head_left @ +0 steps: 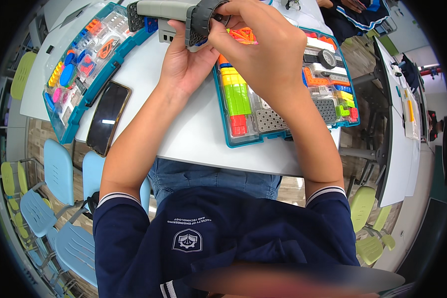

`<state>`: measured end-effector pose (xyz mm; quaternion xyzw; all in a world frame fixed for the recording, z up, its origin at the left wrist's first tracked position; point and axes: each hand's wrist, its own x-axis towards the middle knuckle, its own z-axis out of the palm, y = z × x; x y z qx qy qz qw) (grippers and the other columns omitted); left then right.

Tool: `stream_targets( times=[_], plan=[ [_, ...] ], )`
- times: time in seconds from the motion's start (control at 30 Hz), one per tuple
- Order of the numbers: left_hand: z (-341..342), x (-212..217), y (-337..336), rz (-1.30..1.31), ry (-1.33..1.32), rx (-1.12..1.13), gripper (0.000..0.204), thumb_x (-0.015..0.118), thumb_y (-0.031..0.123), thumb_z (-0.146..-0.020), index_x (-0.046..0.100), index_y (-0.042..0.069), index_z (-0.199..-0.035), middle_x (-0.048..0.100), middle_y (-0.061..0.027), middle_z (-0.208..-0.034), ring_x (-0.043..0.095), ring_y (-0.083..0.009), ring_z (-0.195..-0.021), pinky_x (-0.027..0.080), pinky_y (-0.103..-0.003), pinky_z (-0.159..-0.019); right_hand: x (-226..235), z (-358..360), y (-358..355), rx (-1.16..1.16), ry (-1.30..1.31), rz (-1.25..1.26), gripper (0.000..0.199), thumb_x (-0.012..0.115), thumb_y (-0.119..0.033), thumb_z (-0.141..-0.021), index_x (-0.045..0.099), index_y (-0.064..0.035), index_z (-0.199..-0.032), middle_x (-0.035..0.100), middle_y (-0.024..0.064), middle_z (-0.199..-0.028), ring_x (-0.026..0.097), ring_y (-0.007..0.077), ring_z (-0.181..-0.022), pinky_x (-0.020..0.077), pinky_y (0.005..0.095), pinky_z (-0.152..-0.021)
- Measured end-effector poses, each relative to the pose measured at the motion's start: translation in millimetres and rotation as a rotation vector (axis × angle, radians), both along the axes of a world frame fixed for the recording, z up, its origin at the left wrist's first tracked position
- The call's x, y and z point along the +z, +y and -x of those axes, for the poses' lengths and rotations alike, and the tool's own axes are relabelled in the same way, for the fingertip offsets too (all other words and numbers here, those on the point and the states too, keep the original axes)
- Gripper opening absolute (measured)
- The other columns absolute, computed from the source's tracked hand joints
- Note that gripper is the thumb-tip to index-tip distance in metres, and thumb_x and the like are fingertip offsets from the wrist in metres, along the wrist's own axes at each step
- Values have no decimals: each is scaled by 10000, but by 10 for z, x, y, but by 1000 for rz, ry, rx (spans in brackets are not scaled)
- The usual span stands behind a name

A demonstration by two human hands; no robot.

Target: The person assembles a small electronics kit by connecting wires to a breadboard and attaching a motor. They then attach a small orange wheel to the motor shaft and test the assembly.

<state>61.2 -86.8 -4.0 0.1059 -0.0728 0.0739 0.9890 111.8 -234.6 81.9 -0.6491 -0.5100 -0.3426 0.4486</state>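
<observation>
Grey wheeled model: between the two hands, beyond the phone (108, 119) and to its right; the model (166, 9) is raised above the table (184, 144) and partly cut off by the upper edge of view.
Left hand: grasping; the hand (186, 64) cups the model from below, thumb up against its light grey body.
Right hand: grasping; the thumb and bent fingers of this hand (268, 47) close on the model at its black ribbed wheel (199, 25). Whether they also pinch a small part is hidden.
Hands: two, both farther from the person than the phone and to its right.
Phone: one, dark screen upward, lying on the table.
Cases: two, teal-rimmed and filled with building parts.
Left case: beside the phone, to its left and reaching beyond it; the case (111, 68) contains blue, yellow, orange, pink and white pieces.
Right case: well to the right of the phone; this case (248, 142) contains yellow, lime and red blocks, orange bits and one visible grey wheel (327, 58). Grey perforated surfaces (273, 120) show in two places, either side of the right forearm; whether they join is hidden.
Co-worker: one person (355, 10) partly visible, far to the phone's right and beyond it.
</observation>
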Motion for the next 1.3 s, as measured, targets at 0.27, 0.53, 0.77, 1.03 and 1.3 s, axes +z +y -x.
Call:
stream_targets(
  times=[0.27, 0.53, 0.77, 1.03, 1.3],
  plan=[
    [6, 79, -103, -93, 26, 97, 637, 762, 470, -842, 583, 48, -1284, 620, -72, -1292, 536, -223, -1265, 413, -424, -1157, -69, -51, 40, 4, -25, -68, 171, 741, -124, -743, 707, -11, -867, 747, 179, -986, 730, 297, -800, 596, 376, -710],
    [-22, -55, 66, 17, 27, 7, 674, 767, 502, -820, 584, 51, -1287, 618, -68, -1284, 533, -216, -1262, 414, -422, -1156, -65, -36, 48, 7, 4, -77, 170, 747, -130, -742, 724, -28, -876, 749, 205, -1002, 736, 295, -772, 598, 368, -683],
    [-2, 27, -47, -36, 2, 29, 719, 770, 501, -816, 549, 47, -1327, 601, -79, -1317, 526, -233, -1280, 403, -425, -1170, 3, 48, -42, -30, 43, 7, 127, 784, -78, -780, 706, -2, -847, 754, 185, -890, 726, 235, -657, 578, 290, -620],
    [-49, 33, 64, -92, 79, 119, 760, 838, 474, -755, 554, 47, -1316, 603, -115, -1284, 543, -268, -1219, 388, -477, -1173, 271, -147, -177, 206, 382, 33, 170, 801, -80, -817, 748, 50, -914, 764, 156, -860, 729, 158, -697, 565, 271, -623],
    [-66, 34, 244, 84, 44, 58, 703, 889, 342, -741, 567, 67, -1303, 602, -120, -1240, 536, -269, -1178, 374, -503, -1152, 439, -516, -696, -340, 339, 443, 143, 788, -84, -814, 766, 49, -862, 707, 139, -732, 652, 187, -634, 521, 323, -608]
  ],
)
